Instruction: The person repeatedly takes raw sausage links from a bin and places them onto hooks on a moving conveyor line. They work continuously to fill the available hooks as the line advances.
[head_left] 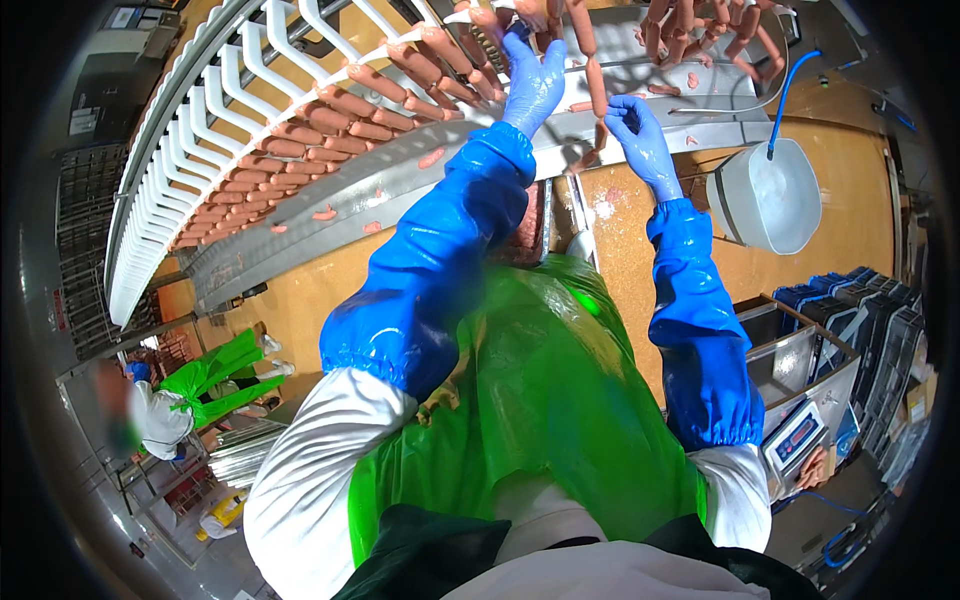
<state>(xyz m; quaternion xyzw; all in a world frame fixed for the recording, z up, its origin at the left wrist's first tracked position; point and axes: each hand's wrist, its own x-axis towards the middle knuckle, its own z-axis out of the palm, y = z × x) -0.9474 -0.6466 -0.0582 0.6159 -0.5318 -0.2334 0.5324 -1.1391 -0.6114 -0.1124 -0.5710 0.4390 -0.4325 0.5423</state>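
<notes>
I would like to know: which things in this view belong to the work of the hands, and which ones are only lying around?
Seemingly part of the work:
linked sausages, at the left hand and right hand
white hooks, bearing sausages
metal trough below

Seemingly just around:
loose sausage pieces on the trough
grey bin with blue hose
dark stacked crates
display unit

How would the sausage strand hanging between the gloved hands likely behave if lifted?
The sausage strand would probably bend at its pinched joints. Its smooth, moist-looking surface may prove slippery; its rounded links could roll.
</notes>
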